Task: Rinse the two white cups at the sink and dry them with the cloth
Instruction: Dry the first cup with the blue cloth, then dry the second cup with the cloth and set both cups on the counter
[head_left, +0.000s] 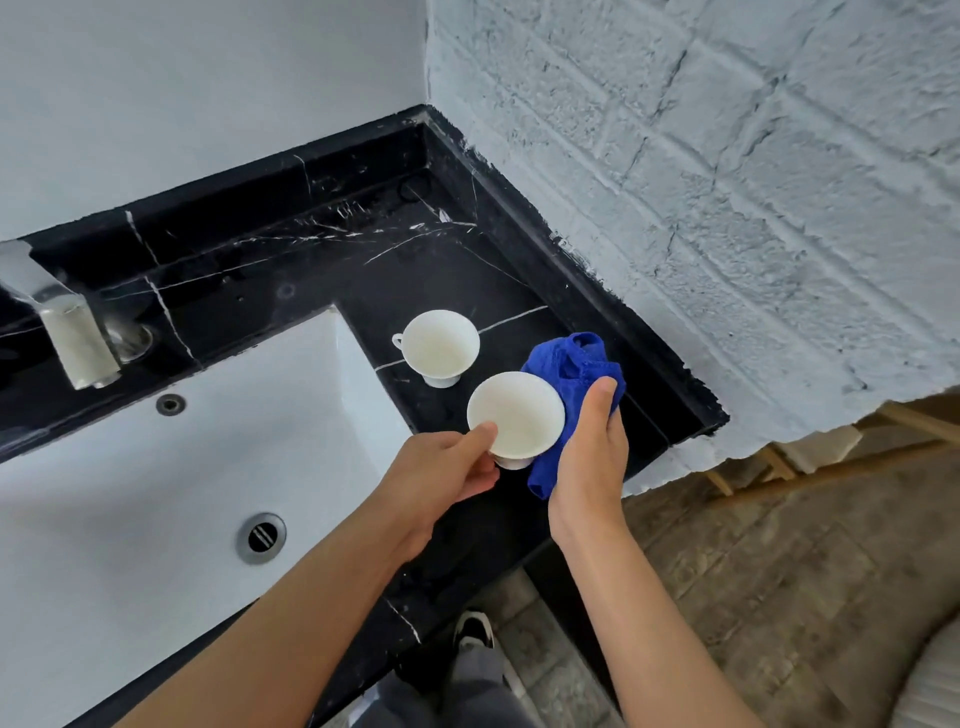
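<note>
I hold one white cup (519, 415) above the black marble counter (441, 260), just right of the white sink (156, 493). My left hand (441, 473) grips it at the near rim and side, thumb over the edge. My right hand (592, 457) holds a blue cloth (566, 364) bunched against the cup's right side. The second white cup (439, 345) stands upright on the counter just behind, handle pointing left, apart from both hands.
A metal faucet (67, 332) sits at the sink's far left, with an overflow hole and drain (262, 538) in the basin. White walls close the counter at the back and right. The counter's right end drops to a wood-look floor; my shoe (472, 631) shows below.
</note>
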